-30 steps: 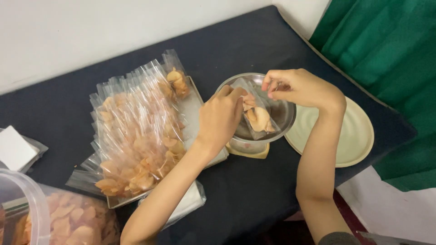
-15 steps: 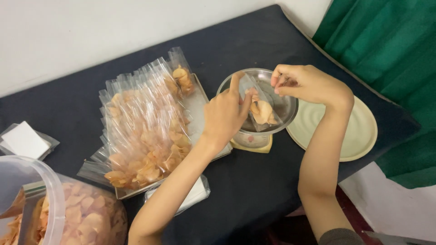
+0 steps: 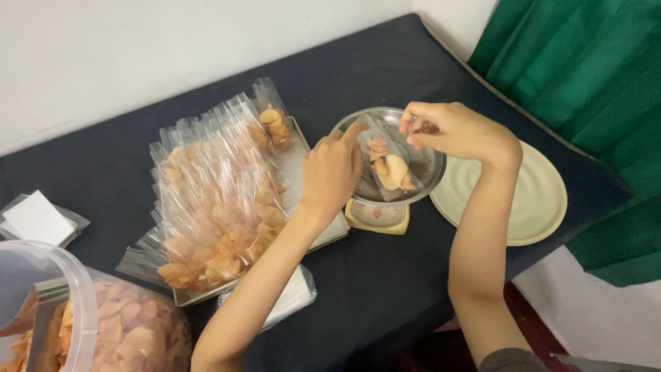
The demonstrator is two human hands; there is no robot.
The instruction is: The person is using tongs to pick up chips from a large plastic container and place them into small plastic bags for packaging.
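A small clear bag (image 3: 390, 172) with a few orange chips lies in a metal bowl (image 3: 431, 178) on a yellow kitchen scale (image 3: 377, 219). My left hand (image 3: 332, 176) holds the bag's open end at the bowl's left rim, index finger stretched along the edge. Over the bowl's far right side, my right hand (image 3: 458, 131) has its fingertips pinched together just beside the bag. Whether anything small sits between them is hidden.
A tray (image 3: 313, 176) left of the scale holds several filled chip bags (image 3: 220, 200). A round plastic tub of chips (image 3: 103, 331) stands at bottom left, a white packet (image 3: 38, 217) behind it. Empty bags (image 3: 292, 296) lie under my left forearm. A cream plate (image 3: 527, 200) and green curtain (image 3: 585, 69) are at the right.
My left hand shifted on the bag's mouth, the index finger lifting and then lying along the edge. The bag tilted slightly in the bowl. My right hand stayed pinched above it.
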